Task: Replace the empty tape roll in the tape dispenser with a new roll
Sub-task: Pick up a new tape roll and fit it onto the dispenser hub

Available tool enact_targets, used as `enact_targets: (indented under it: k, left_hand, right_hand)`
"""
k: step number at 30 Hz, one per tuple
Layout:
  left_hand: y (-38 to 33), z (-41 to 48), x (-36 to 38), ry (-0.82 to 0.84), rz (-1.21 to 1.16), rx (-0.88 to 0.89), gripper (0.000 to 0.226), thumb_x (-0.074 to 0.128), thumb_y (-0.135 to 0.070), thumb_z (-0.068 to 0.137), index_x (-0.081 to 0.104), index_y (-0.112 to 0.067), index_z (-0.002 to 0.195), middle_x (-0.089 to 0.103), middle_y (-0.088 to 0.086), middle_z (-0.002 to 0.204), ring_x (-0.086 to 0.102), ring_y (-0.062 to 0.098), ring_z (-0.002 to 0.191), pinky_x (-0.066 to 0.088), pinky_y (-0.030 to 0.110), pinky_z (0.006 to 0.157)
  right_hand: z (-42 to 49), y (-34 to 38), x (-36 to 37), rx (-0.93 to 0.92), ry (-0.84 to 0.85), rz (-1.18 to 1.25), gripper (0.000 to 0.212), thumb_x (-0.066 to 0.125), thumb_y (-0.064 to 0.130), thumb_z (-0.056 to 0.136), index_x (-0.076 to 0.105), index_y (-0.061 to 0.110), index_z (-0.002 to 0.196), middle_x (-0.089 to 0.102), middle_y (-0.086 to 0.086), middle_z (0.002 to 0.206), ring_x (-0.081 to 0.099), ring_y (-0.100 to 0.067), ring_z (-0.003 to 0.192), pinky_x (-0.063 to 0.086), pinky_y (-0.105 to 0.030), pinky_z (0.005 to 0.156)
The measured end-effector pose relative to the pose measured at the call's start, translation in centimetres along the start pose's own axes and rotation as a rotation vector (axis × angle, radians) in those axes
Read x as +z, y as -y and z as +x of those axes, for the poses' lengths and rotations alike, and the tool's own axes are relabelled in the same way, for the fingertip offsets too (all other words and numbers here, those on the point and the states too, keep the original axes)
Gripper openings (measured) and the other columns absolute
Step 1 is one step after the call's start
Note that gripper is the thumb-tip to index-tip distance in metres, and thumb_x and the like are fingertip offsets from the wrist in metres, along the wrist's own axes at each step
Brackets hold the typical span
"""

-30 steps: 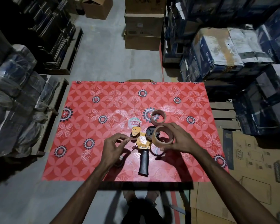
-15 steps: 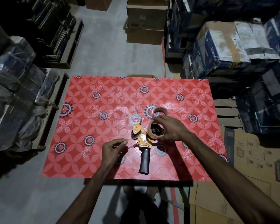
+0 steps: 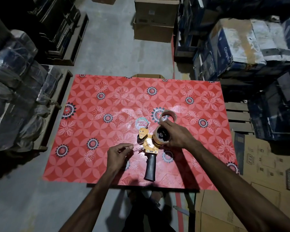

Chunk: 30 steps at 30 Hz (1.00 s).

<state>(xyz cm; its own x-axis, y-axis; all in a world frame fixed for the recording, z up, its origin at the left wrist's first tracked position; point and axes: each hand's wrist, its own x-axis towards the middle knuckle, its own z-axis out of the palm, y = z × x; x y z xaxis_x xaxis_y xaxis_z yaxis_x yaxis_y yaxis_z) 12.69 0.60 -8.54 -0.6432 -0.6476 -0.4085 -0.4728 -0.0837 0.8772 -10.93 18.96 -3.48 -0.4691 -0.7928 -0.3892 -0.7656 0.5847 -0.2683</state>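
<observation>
An orange tape dispenser point(image 3: 147, 144) with a black handle lies flat on the red flowered table point(image 3: 107, 101). My right hand point(image 3: 176, 134) grips a brown tape roll point(image 3: 161, 137) that sits over the dispenser's black hub at its right side. My left hand point(image 3: 118, 154) hovers just left of the dispenser, its thumb and forefinger pinched together; a thin clear strip seems to run from them toward the dispenser. A second brown ring, an empty-looking tape core point(image 3: 167, 115), lies on the table just beyond my right hand.
A round white label point(image 3: 141, 123) on clear wrapping lies behind the dispenser. Stacked cardboard boxes point(image 3: 155, 19) stand past the table, blue cartons point(image 3: 238, 46) to the right, wrapped bundles point(image 3: 15, 84) on the left, flattened cardboard point(image 3: 258, 190) at the right front.
My right hand carried the brown roll up and left from beside the dispenser onto its hub. My left hand drew back slightly from the dispenser, fingers still pinched.
</observation>
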Motion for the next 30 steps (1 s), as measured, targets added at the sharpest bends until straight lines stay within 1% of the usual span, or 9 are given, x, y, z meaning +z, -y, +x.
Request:
enact_targets:
  k: [4, 7, 11, 17, 22, 24, 27, 29, 30]
  left_hand:
    - [-0.2, 0.5, 0.0, -0.009, 0.003, 0.016, 0.012, 0.08, -0.006, 0.087, 0.084, -0.012, 0.097, 0.083, -0.004, 0.091, 0.078, 0.023, 0.087, 0.061, 0.037, 0.082]
    - [-0.4, 0.5, 0.2, -0.021, -0.035, 0.009, 0.012, 0.078, 0.002, 0.087, 0.082, -0.005, 0.096, 0.081, -0.007, 0.083, 0.076, 0.013, 0.078, 0.059, 0.021, 0.072]
    - [-0.8, 0.9, 0.0, -0.004, 0.015, 0.051, 0.014, 0.078, 0.001, 0.087, 0.082, -0.01, 0.095, 0.08, -0.017, 0.081, 0.074, 0.0, 0.077, 0.055, 0.012, 0.072]
    - [-0.8, 2.2, -0.7, 0.007, 0.112, 0.124, 0.011, 0.081, -0.005, 0.086, 0.085, -0.014, 0.093, 0.08, -0.018, 0.084, 0.075, 0.002, 0.082, 0.056, 0.013, 0.076]
    - [-0.5, 2.1, -0.4, 0.021, 0.062, 0.097, 0.019, 0.08, 0.0, 0.086, 0.082, -0.019, 0.09, 0.079, -0.022, 0.081, 0.075, 0.001, 0.08, 0.056, 0.011, 0.074]
    - [-0.3, 2.0, -0.1, 0.01, 0.035, 0.083, 0.02, 0.08, 0.0, 0.086, 0.082, -0.021, 0.088, 0.08, -0.018, 0.081, 0.076, 0.004, 0.08, 0.058, 0.016, 0.075]
    - [0.4, 2.0, -0.1, 0.005, 0.004, 0.059, 0.02, 0.08, -0.003, 0.086, 0.083, -0.022, 0.089, 0.082, -0.01, 0.085, 0.077, 0.009, 0.083, 0.064, 0.038, 0.085]
    - [1.2, 2.3, -0.2, -0.009, 0.064, 0.133, 0.013, 0.082, -0.018, 0.087, 0.083, -0.028, 0.094, 0.082, -0.007, 0.098, 0.076, 0.016, 0.095, 0.06, 0.053, 0.093]
    - [1.6, 2.5, -0.3, -0.021, 0.17, 0.188, 0.012, 0.081, -0.034, 0.086, 0.081, -0.033, 0.098, 0.08, -0.009, 0.11, 0.07, 0.017, 0.107, 0.053, 0.056, 0.1]
  right_hand:
    - [0.3, 0.4, -0.2, -0.003, 0.015, -0.094, 0.102, 0.086, 0.045, 0.064, 0.034, 0.033, 0.151, 0.049, 0.004, 0.144, 0.065, -0.028, 0.108, 0.053, -0.033, 0.065]
    - [0.7, 0.8, -0.4, -0.036, 0.054, -0.181, 0.095, 0.08, 0.045, 0.069, 0.033, 0.047, 0.151, 0.052, 0.0, 0.139, 0.068, -0.029, 0.095, 0.046, -0.03, 0.059]
    - [1.2, 1.2, -0.9, -0.037, 0.081, -0.205, 0.095, 0.083, 0.042, 0.069, 0.035, 0.047, 0.151, 0.054, -0.003, 0.142, 0.068, -0.03, 0.101, 0.059, -0.037, 0.07]
    - [1.4, 1.6, -1.2, -0.03, 0.082, -0.207, 0.094, 0.087, 0.036, 0.069, 0.04, 0.042, 0.151, 0.054, -0.005, 0.145, 0.067, -0.032, 0.109, 0.059, -0.041, 0.079]
    - [1.4, 1.8, -1.2, -0.02, 0.073, -0.193, 0.091, 0.087, 0.034, 0.071, 0.042, 0.04, 0.15, 0.054, -0.006, 0.144, 0.067, -0.033, 0.108, 0.059, -0.042, 0.08]
    - [1.5, 1.8, -1.0, -0.018, 0.072, -0.197, 0.091, 0.087, 0.035, 0.071, 0.042, 0.04, 0.15, 0.054, -0.006, 0.144, 0.067, -0.033, 0.108, 0.059, -0.042, 0.079]
    - [1.7, 2.0, -0.6, -0.01, 0.076, -0.213, 0.091, 0.086, 0.036, 0.072, 0.041, 0.041, 0.151, 0.054, -0.006, 0.144, 0.068, -0.034, 0.105, 0.057, -0.04, 0.075]
    - [1.7, 2.2, -0.4, -0.003, 0.06, -0.215, 0.089, 0.084, 0.035, 0.074, 0.04, 0.041, 0.152, 0.053, -0.008, 0.146, 0.068, -0.035, 0.104, 0.056, -0.04, 0.075]
    - [1.6, 2.3, -0.4, 0.0, 0.047, -0.214, 0.088, 0.083, 0.035, 0.076, 0.04, 0.041, 0.152, 0.052, -0.009, 0.147, 0.069, -0.036, 0.104, 0.056, -0.04, 0.075]
